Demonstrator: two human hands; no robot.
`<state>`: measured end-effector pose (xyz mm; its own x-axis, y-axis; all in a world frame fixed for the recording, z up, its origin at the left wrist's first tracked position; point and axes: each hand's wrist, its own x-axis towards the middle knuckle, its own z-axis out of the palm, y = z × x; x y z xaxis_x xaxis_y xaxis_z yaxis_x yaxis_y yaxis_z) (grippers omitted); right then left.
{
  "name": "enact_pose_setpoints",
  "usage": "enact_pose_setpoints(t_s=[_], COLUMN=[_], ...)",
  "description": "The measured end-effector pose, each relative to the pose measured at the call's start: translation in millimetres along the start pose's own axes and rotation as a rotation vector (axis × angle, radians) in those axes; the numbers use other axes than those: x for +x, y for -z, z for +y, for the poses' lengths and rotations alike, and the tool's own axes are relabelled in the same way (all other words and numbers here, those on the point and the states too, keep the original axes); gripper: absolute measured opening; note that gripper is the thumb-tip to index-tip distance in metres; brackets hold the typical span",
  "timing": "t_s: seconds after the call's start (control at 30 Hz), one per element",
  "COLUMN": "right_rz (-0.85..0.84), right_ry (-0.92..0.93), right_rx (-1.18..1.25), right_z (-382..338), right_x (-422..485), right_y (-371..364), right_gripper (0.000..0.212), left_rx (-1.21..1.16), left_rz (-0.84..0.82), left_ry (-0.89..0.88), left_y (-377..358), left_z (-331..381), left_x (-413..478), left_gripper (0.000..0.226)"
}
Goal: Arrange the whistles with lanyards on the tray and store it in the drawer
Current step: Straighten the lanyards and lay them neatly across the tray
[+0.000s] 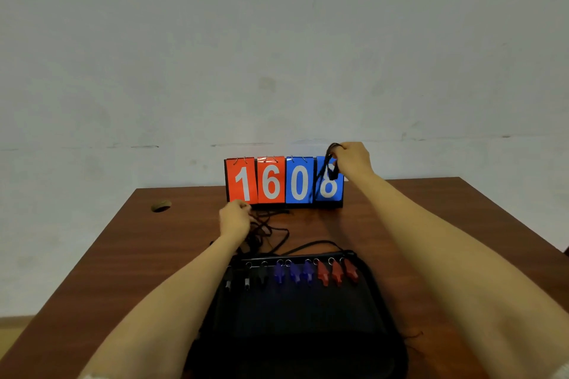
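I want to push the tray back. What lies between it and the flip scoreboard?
In the head view, loose black lanyards lie tangled on the table between tray and scoreboard, the left hand gripping them.

Black tray (308,317) flat on the bench (123,255), at the middle of its near edge. Along the tray's far rim, a row of whistles: black whistles (246,281) at left, blue whistles (295,272) in the middle, red whistles (337,274) at right. Beyond that rim, black lanyards (264,231) tangled on the bench; one lanyard bunch (332,169) lifted clear near the far edge.
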<state>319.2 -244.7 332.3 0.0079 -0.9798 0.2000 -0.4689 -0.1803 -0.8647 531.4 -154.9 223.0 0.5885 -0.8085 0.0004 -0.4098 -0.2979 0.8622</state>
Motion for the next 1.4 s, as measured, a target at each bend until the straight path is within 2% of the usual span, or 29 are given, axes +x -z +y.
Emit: enact_pose_setpoints(t_s=[0.07, 0.1, 0.17, 0.27, 0.37, 0.4, 0.47, 0.57, 0.67, 0.87, 1.07, 1.2, 1.3, 1.4], right_rz=[-0.019, -0.036, -0.100, -0.208, -0.245, -0.255, -0.287, -0.336, -0.348, -0.312, -0.056, -0.021, -0.017, 0.002], right_ry=[0.014, 0.029, 0.079, 0.143, 0.189, 0.197, 0.214, 0.285, 0.328, 0.375, 0.344, 0.297, 0.324, 0.313], right_rx=[-0.044, -0.069, -0.143, -0.270, -0.400, -0.442, -0.498, -0.538, -0.563, -0.546, -0.312, -0.232, -0.307, -0.409], right_z=[4, 6, 7, 6, 5, 5, 2, -2, -7, -12, -16, -4, 7, 23], right_x=[-3, -4, -12, -27, -36, -39, -46, -57, -69, -87, -106, -117, -130, -141], right_y=[0, -2, -6, -12, -18, -19, -18, -13, -5, 21, 58, 75, 80, 83], right_gripper=[0.027, 0.030, 0.032, 0.031, 0.032, 0.032, 0.031, 0.030, 0.030, 0.029, 0.028, 0.031, 0.025, 0.021], left_rx=[-0.008, 0.017, 0.154, 0.374, 0.164, 0.099, 0.041, 0.023, 0.008, 0.080, 0.176, 0.258, 0.293, 0.329], left_rz=[0.106, 0.083, -0.046, -0.219, -0.413, -0.440, -0.390, -0.290, -0.240, -0.125, -0.027, -0.027, -0.037, -0.044], left_ry=[0.019, 0.040, 0.072, -0.058, -0.244, -0.307, -0.399, -0.474, -0.510, -0.521, -0.425, -0.382, -0.414, -0.394], left_y=[9, 10, 9, 1, -9, -12, -15, -10, 2, 37, 80, 101, 109, 117], left_z=[7, 10, 17, 31, 53, 60, 72, 83, 84, 76, 58, 37, 27, 17], left_x=[6, 8, 7, -13, -37, -45, -59, -71, -77, -89, -102, -110, -122, -130], left_gripper=[0.032, 0.042, 0.058, 0.066, 0.080, 0.078, 0.066, 0.044, 0.033, 0.032, 0.034, 0.034, 0.024, 0.023])
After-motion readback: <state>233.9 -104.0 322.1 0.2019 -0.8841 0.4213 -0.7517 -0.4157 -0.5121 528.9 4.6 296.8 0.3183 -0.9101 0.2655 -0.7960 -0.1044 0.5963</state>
